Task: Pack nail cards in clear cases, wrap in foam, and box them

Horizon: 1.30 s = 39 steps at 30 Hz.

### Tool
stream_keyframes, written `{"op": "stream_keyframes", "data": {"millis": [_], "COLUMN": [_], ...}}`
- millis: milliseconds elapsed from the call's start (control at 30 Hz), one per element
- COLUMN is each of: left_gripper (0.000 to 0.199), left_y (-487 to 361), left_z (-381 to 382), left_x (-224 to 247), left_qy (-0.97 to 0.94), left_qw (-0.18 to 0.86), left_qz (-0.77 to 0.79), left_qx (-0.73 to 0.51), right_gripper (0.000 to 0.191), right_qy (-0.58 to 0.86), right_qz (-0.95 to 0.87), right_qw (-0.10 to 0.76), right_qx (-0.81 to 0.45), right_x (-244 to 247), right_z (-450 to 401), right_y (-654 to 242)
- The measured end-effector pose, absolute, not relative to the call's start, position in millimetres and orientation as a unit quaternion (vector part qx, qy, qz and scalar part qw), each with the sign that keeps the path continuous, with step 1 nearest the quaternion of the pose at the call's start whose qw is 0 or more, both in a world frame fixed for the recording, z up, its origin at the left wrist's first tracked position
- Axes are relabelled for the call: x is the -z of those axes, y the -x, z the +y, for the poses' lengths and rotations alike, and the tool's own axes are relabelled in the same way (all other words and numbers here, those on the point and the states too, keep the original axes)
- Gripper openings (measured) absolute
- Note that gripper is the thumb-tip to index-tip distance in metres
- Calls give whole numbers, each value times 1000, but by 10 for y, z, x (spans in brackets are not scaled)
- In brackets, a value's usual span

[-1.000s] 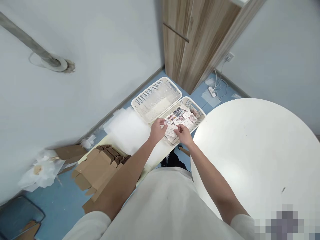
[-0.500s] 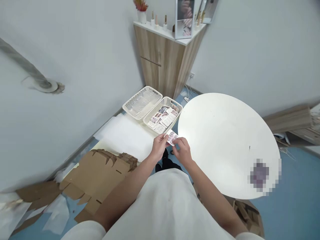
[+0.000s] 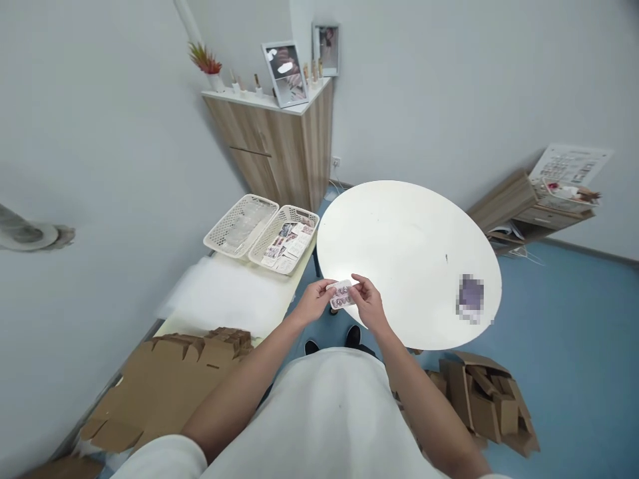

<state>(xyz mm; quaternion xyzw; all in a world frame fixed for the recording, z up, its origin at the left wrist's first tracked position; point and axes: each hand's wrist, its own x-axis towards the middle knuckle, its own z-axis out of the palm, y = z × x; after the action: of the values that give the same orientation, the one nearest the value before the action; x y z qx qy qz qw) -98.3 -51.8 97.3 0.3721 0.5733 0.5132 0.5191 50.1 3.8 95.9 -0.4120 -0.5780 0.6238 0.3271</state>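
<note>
A small white-edged pack [image 3: 341, 294] with rows of shiny purplish pieces is held between my two hands, over the near left edge of the round white table [image 3: 399, 266]. My left hand [image 3: 315, 299] pinches its left side with thumb and fingers. On the pack's right side, my right hand [image 3: 368, 303] grips it with the thumb on top. Beyond my left hand, a white basket [image 3: 253, 256] holds many printed cards [image 3: 289, 245]. Another white basket [image 3: 208, 241] beside it holds clear plastic packs [image 3: 242, 225].
Flat brown cardboard [image 3: 164, 379] and white sheets [image 3: 224, 296] lie at the left. A wooden cabinet [image 3: 279, 146] stands behind the baskets. An open carton [image 3: 484, 399] is on the floor at the right. A pixelated patch [image 3: 470, 296] covers something on the table.
The view has turned right, so the baskets and cabinet appear further left. The pack is now held more level, with my hands nearer the round table's edge.
</note>
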Motion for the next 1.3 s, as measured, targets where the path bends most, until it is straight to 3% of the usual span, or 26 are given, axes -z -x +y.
{"op": "stream_keyframes", "data": {"millis": [267,567,1033,1133,1300], "left_gripper": [47,30,27,36,73], "left_y": [569,276,-56,32,192], "left_z": [-334,-65,214,204,197], "left_x": [-980,-1000,-907,-935,-1054], "left_qy": [-320,-292,-301,-369,-561], "left_qw": [528,422,423,425,412], "left_qz": [578,643,670,671,641], "left_qx": [-533,-568,-530,-483,-323], "right_gripper": [30,26,25,23,20], "right_qy": [426,400,447,440,430], "right_qz": [-525,-498,-475,-496,-513], "right_qw": [362,311,278,281,276], "right_qx": [-641,-704,-705,-694,-690], "right_x": [-960,-896,-777,-767,-795], "right_z": [308,570,831,883,993], "right_y": [-952,-1241,-1606,-1612,-1562]}}
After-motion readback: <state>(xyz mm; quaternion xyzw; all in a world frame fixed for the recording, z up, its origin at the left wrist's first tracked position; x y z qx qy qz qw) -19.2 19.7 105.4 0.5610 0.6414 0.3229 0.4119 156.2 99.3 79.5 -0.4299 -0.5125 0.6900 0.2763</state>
